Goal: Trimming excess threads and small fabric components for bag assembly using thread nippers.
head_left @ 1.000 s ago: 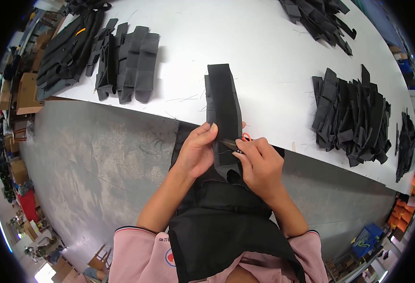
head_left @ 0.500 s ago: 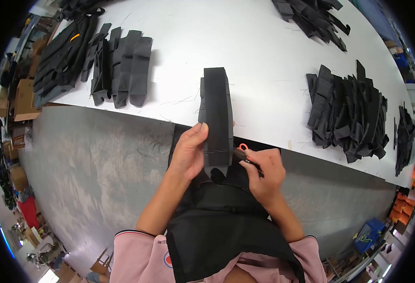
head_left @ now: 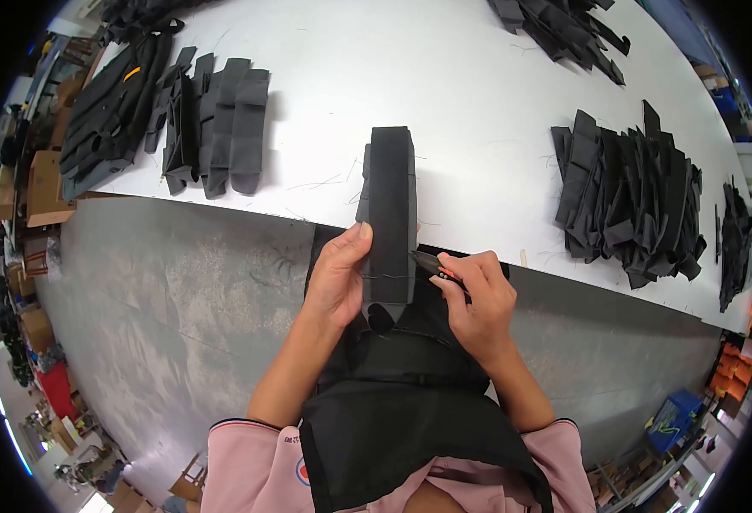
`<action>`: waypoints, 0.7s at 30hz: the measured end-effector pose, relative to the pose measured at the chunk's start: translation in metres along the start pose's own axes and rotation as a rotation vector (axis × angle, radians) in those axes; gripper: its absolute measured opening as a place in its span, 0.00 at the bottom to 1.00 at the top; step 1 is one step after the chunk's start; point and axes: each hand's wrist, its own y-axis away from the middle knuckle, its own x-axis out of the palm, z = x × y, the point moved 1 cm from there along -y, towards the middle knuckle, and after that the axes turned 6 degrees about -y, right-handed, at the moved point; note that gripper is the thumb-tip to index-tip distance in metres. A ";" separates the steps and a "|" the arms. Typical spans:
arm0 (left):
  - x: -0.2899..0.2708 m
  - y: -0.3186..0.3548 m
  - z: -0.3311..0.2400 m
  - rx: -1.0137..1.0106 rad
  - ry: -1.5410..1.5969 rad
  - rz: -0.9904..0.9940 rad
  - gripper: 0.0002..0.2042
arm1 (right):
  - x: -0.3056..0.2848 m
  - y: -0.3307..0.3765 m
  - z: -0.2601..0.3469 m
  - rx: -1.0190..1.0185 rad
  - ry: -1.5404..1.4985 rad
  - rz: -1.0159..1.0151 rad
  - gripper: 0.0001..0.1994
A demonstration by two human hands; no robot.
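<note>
The long, flat black fabric strip (head_left: 389, 205) lies at about 10 o'clock from the fingers of the right hand (head_left: 483, 299), its long axis running close to 12 and 6. The small dark-bladed snips with red on the handle (head_left: 427, 260) point toward 10 o'clock, their tip at the strip's right edge; whether it touches the cloth I cannot tell. The right fingers are pinched around the snips. The left hand (head_left: 339, 274) is the nearer one: its thumb presses the strip's left edge, the other fingers mostly hidden behind, gripping it. A thin loose thread (head_left: 384, 276) crosses the strip's lower part.

The strip's 12 o'clock end reaches over the white worktop (head_left: 479, 179); its 6 o'clock end is above the dark apron (head_left: 393, 427). From the strip, a row of dark grey fabric pieces (head_left: 248, 128) lies at 10 o'clock, a black bag with an orange tab (head_left: 106, 128) beyond it, and a heaped pile of black strips (head_left: 628, 201) at 3 o'clock. Bare grey floor (head_left: 179, 291) spreads toward 8 o'clock; a blue crate (head_left: 675, 419) stands at 4.
</note>
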 end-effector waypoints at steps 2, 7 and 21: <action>0.000 0.000 -0.001 -0.003 -0.012 -0.003 0.19 | 0.000 0.000 0.000 -0.028 0.024 -0.009 0.13; 0.000 0.001 -0.002 -0.022 0.016 0.003 0.18 | -0.003 0.006 0.000 -0.090 0.040 -0.042 0.12; -0.001 -0.004 0.020 -0.103 0.230 0.081 0.12 | 0.028 0.005 0.013 0.125 -0.311 0.045 0.14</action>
